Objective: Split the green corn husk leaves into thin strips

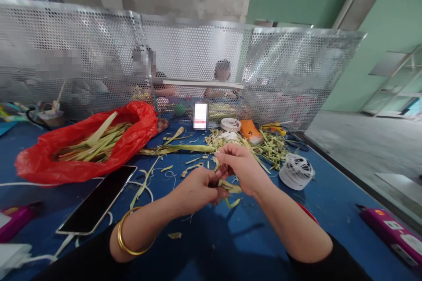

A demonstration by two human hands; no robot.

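Close together over the middle of the blue table, my two hands work on a small bundle of dried leaf strips [231,186]. My left hand [199,186], fingers curled, grips the bundle from the left. Thumb and fingers of my right hand [235,162] pinch at a strip just above it; the fingertips partly cover what they hold. One greenish strip end hangs below the hands. Behind them a long leaf strip [184,148] lies across the table, with leaf scraps around it.
At left, a red plastic bag [82,171] holds more leaf strips, beside a charging phone [97,202]. At right are a white spool [296,172], cut scraps [275,151], an orange packet [251,131] and a tape roll [231,124]. A perforated metal screen [194,48] stands behind; people sit beyond it.
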